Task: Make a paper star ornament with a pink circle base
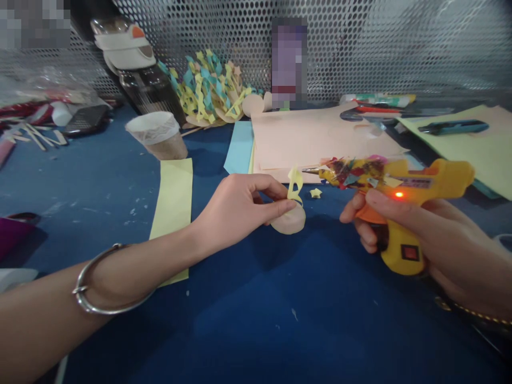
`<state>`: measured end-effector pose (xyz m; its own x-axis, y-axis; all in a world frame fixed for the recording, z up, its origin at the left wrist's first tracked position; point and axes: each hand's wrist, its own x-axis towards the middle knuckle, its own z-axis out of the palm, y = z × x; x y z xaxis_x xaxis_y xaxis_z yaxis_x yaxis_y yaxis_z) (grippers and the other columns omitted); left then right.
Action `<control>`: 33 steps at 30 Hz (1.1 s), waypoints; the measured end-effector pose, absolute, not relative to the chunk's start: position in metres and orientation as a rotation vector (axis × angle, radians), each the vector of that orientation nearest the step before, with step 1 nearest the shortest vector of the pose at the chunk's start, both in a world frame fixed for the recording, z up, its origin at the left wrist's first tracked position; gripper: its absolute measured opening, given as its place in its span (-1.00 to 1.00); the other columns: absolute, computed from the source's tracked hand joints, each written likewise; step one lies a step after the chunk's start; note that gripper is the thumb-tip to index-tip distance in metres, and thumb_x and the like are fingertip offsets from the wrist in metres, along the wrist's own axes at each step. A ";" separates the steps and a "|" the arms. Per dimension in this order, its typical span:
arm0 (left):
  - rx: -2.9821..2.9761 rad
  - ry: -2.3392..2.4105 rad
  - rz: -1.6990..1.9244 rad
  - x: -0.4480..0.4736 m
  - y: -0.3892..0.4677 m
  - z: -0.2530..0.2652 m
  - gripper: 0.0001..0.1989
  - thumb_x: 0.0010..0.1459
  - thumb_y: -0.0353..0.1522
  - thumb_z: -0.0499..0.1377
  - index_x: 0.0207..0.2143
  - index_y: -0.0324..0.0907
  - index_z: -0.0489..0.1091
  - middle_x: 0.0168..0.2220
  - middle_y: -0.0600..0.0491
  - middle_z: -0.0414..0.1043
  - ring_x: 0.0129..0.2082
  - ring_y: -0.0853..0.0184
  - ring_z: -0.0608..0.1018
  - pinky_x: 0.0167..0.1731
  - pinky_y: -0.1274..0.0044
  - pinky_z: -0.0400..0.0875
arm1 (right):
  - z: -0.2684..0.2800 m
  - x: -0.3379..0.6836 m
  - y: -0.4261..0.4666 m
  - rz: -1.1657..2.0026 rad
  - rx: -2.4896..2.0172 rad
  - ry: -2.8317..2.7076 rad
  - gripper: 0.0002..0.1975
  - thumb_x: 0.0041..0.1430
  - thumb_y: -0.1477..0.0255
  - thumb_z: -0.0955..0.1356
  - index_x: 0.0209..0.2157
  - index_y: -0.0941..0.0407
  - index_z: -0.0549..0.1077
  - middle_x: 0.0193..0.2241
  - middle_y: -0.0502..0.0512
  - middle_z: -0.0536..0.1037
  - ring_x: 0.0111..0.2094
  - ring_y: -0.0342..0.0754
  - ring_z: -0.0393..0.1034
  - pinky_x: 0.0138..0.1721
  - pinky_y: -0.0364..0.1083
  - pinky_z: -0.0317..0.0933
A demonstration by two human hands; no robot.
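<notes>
Between the thumb and fingers of my left hand [248,205] is a small pale round disc [288,220] with a curled yellow paper strip [295,184] standing up from it. My right hand [416,224] is wrapped round a yellow hot glue gun [404,242], its orange trigger under the fingers and a red light glowing on its side. The gun's metal nozzle points left and is close to the top of the strip; whether they touch I cannot tell. A small folded yellow paper star [316,193] lies on the blue table just right of the disc.
A yellow paper strip [172,197] lies beneath my left forearm. Behind stand a paper cup [158,136], a dark bottle [150,85] and a cluster of curled paper pieces [212,88]. Pink sheets [320,136] lie ahead, a utility knife [454,126] at right. A perforated metal panel [340,48] closes the back.
</notes>
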<state>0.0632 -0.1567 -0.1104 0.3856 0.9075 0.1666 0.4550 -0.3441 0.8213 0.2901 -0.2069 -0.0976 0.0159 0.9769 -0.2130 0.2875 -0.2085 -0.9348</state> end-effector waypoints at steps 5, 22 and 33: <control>1.967 1.172 0.840 0.062 -0.156 -0.110 -0.87 0.06 -0.28 0.28 -0.48 -0.15 0.51 -0.46 0.18 0.53 -0.55 0.53 0.47 -0.56 0.68 0.29 | -0.098 0.290 -0.206 1.220 -1.556 -1.327 -0.61 0.04 0.02 0.36 -0.50 0.06 0.54 -0.68 0.01 0.40 -0.63 -0.16 0.31 -0.66 -0.24 0.16; 1.965 1.155 0.854 0.063 -0.157 -0.111 -0.93 0.05 -0.33 0.28 -0.46 -0.12 0.51 -0.45 0.19 0.53 -0.49 0.53 0.49 -0.46 0.70 0.34 | -0.098 0.288 -0.205 1.236 -1.558 -1.306 -0.62 0.03 0.02 0.37 -0.50 0.06 0.55 -0.68 0.02 0.41 -0.64 -0.16 0.32 -0.68 -0.25 0.14; 1.964 1.154 0.850 0.062 -0.158 -0.110 -0.90 0.06 -0.30 0.27 -0.43 -0.14 0.51 -0.41 0.15 0.54 -0.44 0.48 0.51 -0.46 0.68 0.36 | -0.098 0.291 -0.207 1.227 -1.551 -1.313 -0.62 0.04 0.03 0.36 -0.50 0.05 0.55 -0.68 0.02 0.41 -0.64 -0.16 0.31 -0.68 -0.23 0.14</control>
